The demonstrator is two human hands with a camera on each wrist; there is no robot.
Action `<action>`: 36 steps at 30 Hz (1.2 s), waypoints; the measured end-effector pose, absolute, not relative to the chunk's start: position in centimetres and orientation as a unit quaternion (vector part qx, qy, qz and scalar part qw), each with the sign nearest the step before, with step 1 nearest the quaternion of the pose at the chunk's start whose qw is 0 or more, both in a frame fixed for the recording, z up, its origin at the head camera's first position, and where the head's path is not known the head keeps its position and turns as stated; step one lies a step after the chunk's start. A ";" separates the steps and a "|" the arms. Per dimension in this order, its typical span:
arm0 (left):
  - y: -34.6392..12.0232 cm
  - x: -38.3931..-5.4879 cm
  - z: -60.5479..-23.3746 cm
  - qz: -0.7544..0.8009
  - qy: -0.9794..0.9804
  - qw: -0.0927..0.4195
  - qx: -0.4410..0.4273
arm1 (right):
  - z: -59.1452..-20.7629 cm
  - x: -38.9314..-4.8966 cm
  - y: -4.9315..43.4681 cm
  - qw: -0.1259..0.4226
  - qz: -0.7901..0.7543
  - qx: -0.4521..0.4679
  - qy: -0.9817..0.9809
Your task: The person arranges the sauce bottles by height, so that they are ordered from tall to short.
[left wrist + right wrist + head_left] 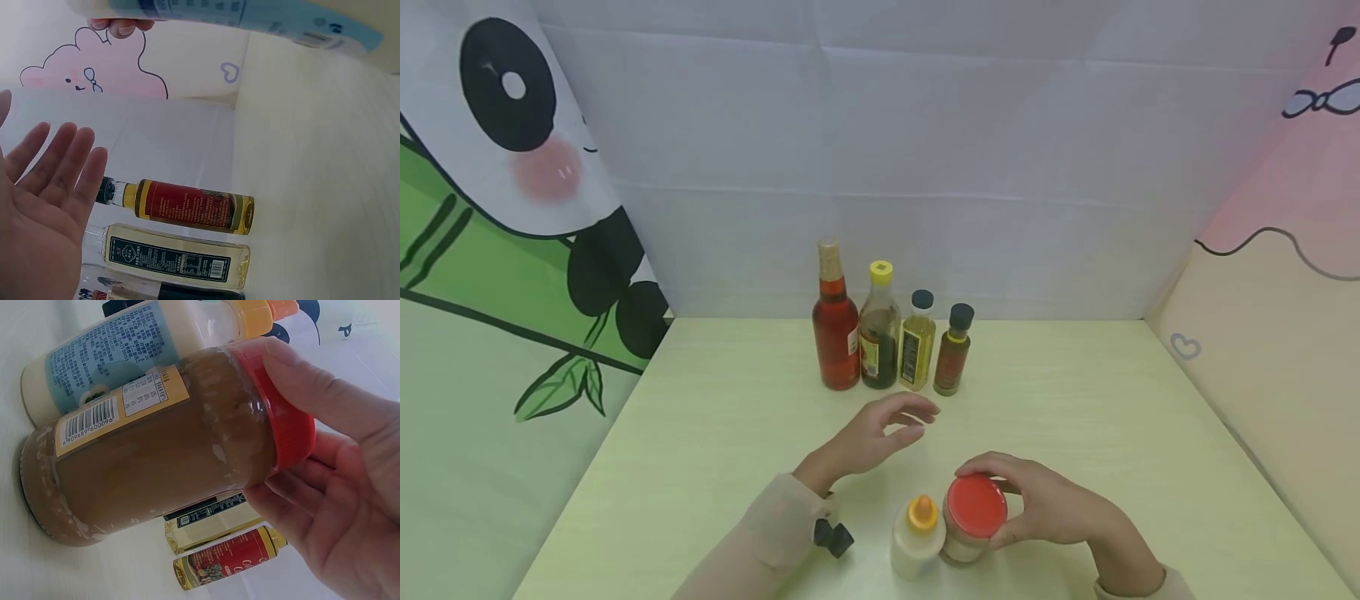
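A red-lidded jar of brown paste point(973, 512) stands upright at the front of the table. My right hand point(1048, 504) grips it around the lid, thumb on one side and fingers on the other, as the right wrist view shows closely. Beside the jar is a cream squeeze bottle point(917, 542) with a yellow cap and orange tip; its blue label point(112, 359) shows in the right wrist view. My left hand point(880, 429) hovers behind the squeeze bottle with relaxed fingers and holds nothing. In the left wrist view, that hand's palm point(47, 219) is visible.
At the back, a row holds a tall red bottle point(837, 342), a yellow-capped dark bottle point(880, 342), a pale oil bottle point(917, 346) and a small red-labelled bottle point(952, 358). A white cloth backdrop point(880, 167) rises behind the table point(722, 392).
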State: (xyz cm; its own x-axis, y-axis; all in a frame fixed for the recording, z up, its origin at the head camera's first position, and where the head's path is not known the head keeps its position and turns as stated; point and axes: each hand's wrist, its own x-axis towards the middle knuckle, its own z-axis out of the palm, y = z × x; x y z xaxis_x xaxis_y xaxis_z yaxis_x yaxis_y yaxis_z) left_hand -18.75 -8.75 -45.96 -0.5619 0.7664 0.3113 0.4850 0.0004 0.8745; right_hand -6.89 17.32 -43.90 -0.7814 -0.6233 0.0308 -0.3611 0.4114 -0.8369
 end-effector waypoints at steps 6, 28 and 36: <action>-9.3 -18.5 -46.9 0.548 0.688 0.127 0.459 | -44.0 -6.9 17.2 0.156 -0.456 -0.284 0.829; -10.2 -16.9 -47.5 0.529 0.630 0.186 0.537 | -43.7 -6.9 17.3 0.146 -0.453 -0.300 0.827; -10.5 -16.9 -47.6 0.521 0.628 0.204 0.541 | -43.7 -6.9 17.2 0.142 -0.449 -0.299 0.830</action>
State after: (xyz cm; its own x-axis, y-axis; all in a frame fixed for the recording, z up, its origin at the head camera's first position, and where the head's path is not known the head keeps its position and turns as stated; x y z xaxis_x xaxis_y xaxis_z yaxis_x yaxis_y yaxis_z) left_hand -16.85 -10.48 -47.62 -0.3327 0.8914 0.3077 0.4668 -0.1279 0.8751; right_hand -6.93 17.24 -43.68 -0.7810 -0.6237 0.0322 -0.3685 0.4185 -0.8301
